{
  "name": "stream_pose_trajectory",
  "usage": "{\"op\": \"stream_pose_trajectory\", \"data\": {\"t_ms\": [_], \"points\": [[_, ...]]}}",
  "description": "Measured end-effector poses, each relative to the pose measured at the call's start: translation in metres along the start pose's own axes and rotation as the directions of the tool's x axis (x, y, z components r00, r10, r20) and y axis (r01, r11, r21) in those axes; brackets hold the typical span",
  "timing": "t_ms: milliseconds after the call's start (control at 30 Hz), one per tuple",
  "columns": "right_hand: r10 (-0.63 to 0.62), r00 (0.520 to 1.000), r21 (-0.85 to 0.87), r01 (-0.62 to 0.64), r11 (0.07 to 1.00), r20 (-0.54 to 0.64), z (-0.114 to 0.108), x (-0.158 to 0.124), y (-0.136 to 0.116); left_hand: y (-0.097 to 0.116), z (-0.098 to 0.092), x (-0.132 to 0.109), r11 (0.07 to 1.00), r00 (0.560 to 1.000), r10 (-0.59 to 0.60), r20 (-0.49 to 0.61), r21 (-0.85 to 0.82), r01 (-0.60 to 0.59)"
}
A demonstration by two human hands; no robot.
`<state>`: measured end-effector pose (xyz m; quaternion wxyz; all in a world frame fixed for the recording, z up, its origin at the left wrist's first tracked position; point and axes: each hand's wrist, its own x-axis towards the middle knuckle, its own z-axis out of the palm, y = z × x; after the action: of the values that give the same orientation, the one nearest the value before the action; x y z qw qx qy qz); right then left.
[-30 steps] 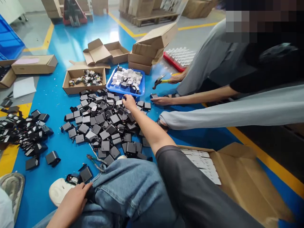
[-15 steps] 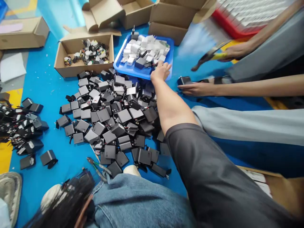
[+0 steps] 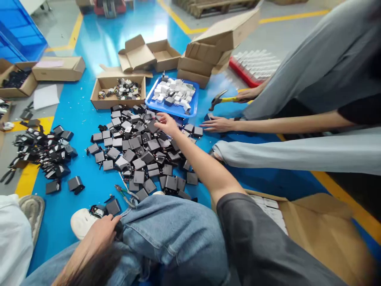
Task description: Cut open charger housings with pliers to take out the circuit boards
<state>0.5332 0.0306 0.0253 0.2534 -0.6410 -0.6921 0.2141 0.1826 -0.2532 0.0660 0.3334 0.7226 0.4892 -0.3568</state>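
My right hand reaches over a large heap of black plastic cases. Its thumb and fingertips close on a dark case at the upper part of the heap. Low in the view, my left hand rests by my denim knee, fingers curled round something dark, mostly hidden by the hand. Just beyond it are an opened case with inner parts showing and another black case. Pliers with green handles lie against the knee. A blue tray of white plug adapters sits behind the heap.
Behind the heap stands a cardboard box of small parts. A second dark pile lies at left. On the right, a co-worker holds a hammer and rests the other hand near a dark case. An open carton stands lower right.
My right hand has moved from the blue tray, left and down, to the black heap. My left hand has come into view beside the knee. The view has tilted upward.
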Motion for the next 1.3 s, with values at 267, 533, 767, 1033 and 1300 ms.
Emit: {"op": "stream_pose_trajectory", "data": {"t_ms": [267, 533, 767, 1033, 1300], "points": [[-0.053, 0.908, -0.251, 0.17, 0.953, 0.415, 0.056, -0.066, -0.074, -0.007, -0.003, -0.01, 0.992, 0.987, 0.12, -0.11, 0.039, -0.116], [0.087, 0.873, -0.402, 0.13, 0.906, 0.48, 0.052, -0.085, -0.106, -0.019, -0.006, -0.003, 0.986, 0.966, 0.168, -0.195, 0.017, -0.168], [0.126, 0.895, -0.445, 0.086, 0.892, 0.427, 0.041, -0.13, -0.134, -0.02, -0.01, -0.005, 0.979, 0.932, 0.2, -0.302, 0.03, -0.201], [0.023, 0.906, -0.425, 0.176, 0.888, 0.423, 0.058, -0.184, -0.179, -0.037, -0.031, -0.016, 0.99, 0.881, 0.023, -0.473, -0.112, -0.086], [0.113, 0.72, -0.435, 0.279, 0.856, 0.684, 0.136, -0.218, -0.195, -0.068, -0.041, -0.032, 0.928, 0.785, -0.302, -0.541, -0.356, 0.111]]}}
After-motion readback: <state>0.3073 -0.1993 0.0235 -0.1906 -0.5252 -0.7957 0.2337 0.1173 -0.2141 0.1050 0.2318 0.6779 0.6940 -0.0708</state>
